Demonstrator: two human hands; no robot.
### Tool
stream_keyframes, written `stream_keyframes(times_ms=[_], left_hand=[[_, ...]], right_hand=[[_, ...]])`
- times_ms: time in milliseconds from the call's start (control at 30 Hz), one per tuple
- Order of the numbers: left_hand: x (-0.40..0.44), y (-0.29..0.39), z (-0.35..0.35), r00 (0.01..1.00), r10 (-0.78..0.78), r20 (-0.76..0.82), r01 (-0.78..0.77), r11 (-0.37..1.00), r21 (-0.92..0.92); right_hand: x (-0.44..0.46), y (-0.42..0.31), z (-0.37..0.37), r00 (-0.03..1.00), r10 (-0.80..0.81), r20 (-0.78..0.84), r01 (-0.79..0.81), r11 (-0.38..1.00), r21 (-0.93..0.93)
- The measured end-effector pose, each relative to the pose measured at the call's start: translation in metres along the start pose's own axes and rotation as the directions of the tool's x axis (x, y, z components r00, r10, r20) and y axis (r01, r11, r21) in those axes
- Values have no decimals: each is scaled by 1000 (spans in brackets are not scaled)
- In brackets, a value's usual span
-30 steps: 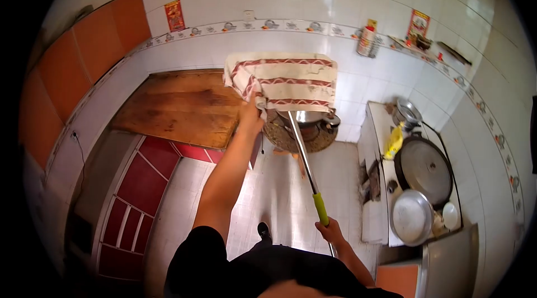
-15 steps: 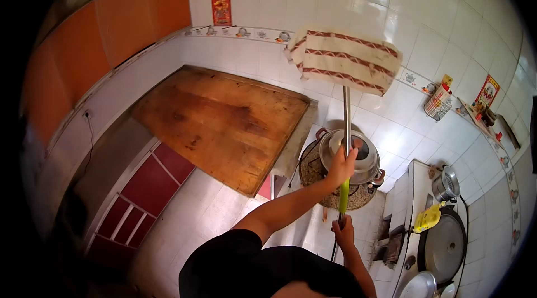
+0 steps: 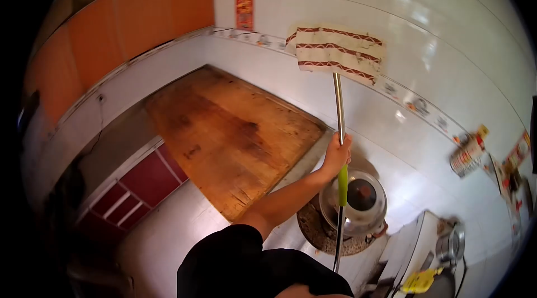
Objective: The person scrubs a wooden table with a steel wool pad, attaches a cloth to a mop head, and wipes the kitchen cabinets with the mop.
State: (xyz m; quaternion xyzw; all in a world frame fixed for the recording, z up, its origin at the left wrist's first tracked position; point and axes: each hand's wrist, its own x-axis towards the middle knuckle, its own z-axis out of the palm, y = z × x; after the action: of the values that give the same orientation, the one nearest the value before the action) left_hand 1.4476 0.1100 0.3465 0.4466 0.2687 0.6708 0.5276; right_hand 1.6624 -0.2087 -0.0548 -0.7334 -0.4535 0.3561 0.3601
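Observation:
My left hand [image 3: 337, 154] is closed around the metal pole of a flat mop, just above its green grip section [image 3: 343, 185]. The mop head [image 3: 338, 54], covered by a cream cloth with brown-red stripes, is raised in front of the white tiled wall [image 3: 313, 10]; whether it touches the tiles I cannot tell. Below the green part, the pole [image 3: 339, 239] runs down toward my body in the black shirt. My right hand is out of view. Behind the pole stands a lidded metal pot [image 3: 366, 214] on a round, speckled-top stand [image 3: 310, 228].
A large wooden board [image 3: 224, 130] covers the counter at left, under orange cabinets [image 3: 140, 18]. At lower right, a yellow packet [image 3: 419, 281] and a metal pot [image 3: 451, 243] sit by the stove. A wire holder [image 3: 467, 155] hangs on the right wall.
My view has shifted right and downward objects sit differently in it. The mop head moved slightly left in view. My left hand is higher along the pole. My right hand has left view.

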Motion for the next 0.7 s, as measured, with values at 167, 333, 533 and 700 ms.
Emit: stream_keyframes(times_ms=[167, 333, 533, 700], left_hand=[[7, 73, -111, 978, 155, -143, -148, 987, 54], [-37, 163, -249, 926, 308, -218, -268, 944, 194], [-128, 265, -438, 891, 191, -412, -120, 974, 192], [-165, 374, -605, 722, 259, -642, -119, 960, 253]], right_hand=[[53, -84, 60, 969, -155, 190, 188, 967, -169], [57, -157, 165, 881, -270, 389, 371, 904, -212], [-13, -248, 340, 763, -298, 574, 487, 849, -207], [-79, -322, 473, 636, -318, 703, 583, 794, -169]])
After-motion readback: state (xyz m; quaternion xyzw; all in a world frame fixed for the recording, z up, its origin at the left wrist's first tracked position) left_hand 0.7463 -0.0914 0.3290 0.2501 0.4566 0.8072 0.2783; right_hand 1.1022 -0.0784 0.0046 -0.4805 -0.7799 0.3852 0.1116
